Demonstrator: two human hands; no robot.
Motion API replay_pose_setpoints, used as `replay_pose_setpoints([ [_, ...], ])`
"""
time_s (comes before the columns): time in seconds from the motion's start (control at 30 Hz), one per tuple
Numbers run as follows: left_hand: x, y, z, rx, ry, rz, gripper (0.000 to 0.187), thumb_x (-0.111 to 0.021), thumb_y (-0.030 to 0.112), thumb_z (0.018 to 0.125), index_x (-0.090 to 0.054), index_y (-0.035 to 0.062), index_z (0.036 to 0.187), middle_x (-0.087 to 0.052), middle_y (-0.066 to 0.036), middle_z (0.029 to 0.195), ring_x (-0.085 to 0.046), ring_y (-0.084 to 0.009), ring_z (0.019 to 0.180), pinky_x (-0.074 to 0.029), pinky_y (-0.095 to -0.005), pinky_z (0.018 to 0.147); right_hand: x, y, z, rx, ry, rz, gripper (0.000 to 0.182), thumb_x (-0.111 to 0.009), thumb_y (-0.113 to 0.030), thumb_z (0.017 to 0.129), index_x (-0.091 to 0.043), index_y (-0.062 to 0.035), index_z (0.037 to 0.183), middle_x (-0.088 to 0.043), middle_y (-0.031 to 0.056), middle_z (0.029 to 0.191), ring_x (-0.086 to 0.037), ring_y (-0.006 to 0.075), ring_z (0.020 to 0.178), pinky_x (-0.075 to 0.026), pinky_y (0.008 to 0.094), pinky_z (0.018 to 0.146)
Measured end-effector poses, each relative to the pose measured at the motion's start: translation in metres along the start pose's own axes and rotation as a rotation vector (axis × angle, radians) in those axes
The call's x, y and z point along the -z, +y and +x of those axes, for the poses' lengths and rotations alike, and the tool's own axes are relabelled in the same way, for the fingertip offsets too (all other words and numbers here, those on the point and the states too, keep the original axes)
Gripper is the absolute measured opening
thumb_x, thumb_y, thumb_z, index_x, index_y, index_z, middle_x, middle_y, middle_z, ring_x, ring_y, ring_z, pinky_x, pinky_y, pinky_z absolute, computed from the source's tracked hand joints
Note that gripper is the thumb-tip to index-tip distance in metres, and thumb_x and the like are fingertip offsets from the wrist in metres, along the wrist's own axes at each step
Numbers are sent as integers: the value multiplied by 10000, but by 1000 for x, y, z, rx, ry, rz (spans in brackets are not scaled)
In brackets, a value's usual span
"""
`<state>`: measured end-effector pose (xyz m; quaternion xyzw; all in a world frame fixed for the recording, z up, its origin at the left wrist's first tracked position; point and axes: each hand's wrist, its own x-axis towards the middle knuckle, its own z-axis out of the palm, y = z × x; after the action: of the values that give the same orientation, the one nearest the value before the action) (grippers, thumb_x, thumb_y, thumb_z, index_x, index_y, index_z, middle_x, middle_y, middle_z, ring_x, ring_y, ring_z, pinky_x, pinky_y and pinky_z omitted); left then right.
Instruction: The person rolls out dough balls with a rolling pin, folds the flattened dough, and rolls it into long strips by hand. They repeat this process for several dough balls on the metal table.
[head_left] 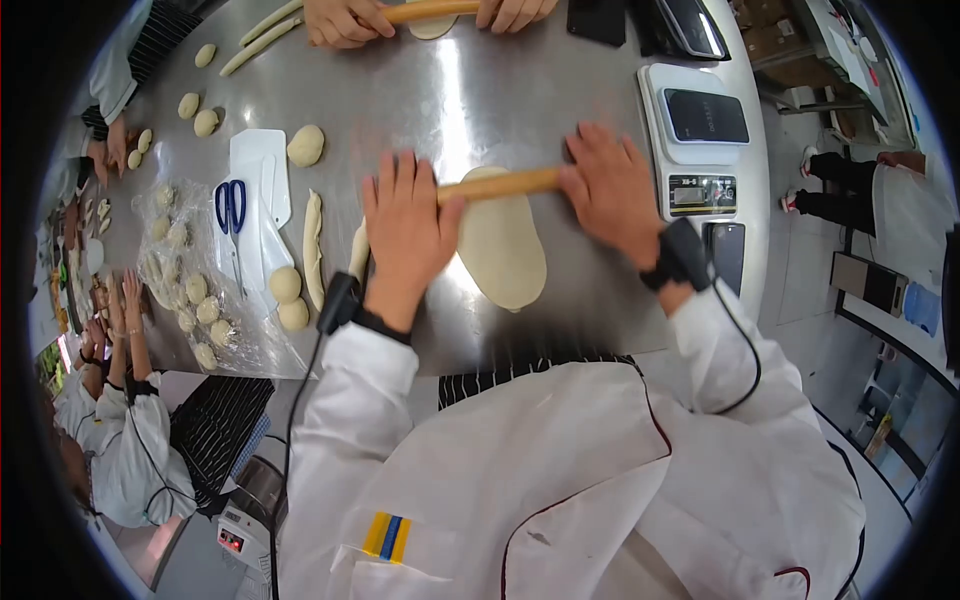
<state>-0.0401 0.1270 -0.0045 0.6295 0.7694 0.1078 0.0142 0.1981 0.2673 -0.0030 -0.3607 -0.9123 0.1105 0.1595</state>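
Rolling is under way — left hand (405, 232) and right hand (612, 190) press flat, fingers spread, on the slim wooden rolling pin (500, 185) across the pale oval dough sheet (503, 250) on the steel table (560, 90). Next, probably an even stroke toward the dough's near end.

Wooden rolling pin (500, 184) lies across flattened oval dough (503, 250).
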Motion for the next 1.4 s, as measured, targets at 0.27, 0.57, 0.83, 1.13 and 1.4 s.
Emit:
replay_pose_setpoints([
  [0.27,-5,1,39,64,9,132,631,-435,439,975,-490,-40,1383,-449,-245,1468,-317,-451,1416,-150,-638,1146,-18,8,44,-68,-87,-255,593,-438,-469,984,-519,-26,1370,-447,194,1485,-373,351,1412,-238,574,1146],
  [0.57,14,16,-46,-66,-10,-81,587,-440,372,968,-472,-3,1418,-397,-218,1517,-247,-454,1451,-119,-597,1173,10,-4,-39,107,-35,-101,466,-545,-378,948,-580,-93,1315,-521,151,1417,-469,319,1336,-290,519,1136],
  [0.83,2,17,5,4,65,155,593,-451,434,979,-486,32,1414,-415,-244,1489,-302,-459,1419,-174,-602,1160,-13,-6,10,49,84,-212,514,-485,-432,975,-553,-83,1346,-511,160,1429,-421,338,1378,-271,565,1138],
  [1.13,-9,31,-59,44,81,48,703,-483,431,936,-389,-33,1457,-317,-280,1539,-249,-464,1445,-160,-598,1163,-8,-21,-68,9,-3,-177,585,-524,-445,942,-513,-57,1380,-457,173,1478,-385,359,1401,-244,553,1154],
  [1.4,7,48,-120,47,34,-28,735,-533,412,923,-356,-45,1471,-376,-241,1515,-285,-427,1438,-152,-602,1163,11,-27,-109,82,1,-154,612,-566,-438,921,-504,-57,1397,-489,148,1456,-410,319,1391,-214,603,1147],
])
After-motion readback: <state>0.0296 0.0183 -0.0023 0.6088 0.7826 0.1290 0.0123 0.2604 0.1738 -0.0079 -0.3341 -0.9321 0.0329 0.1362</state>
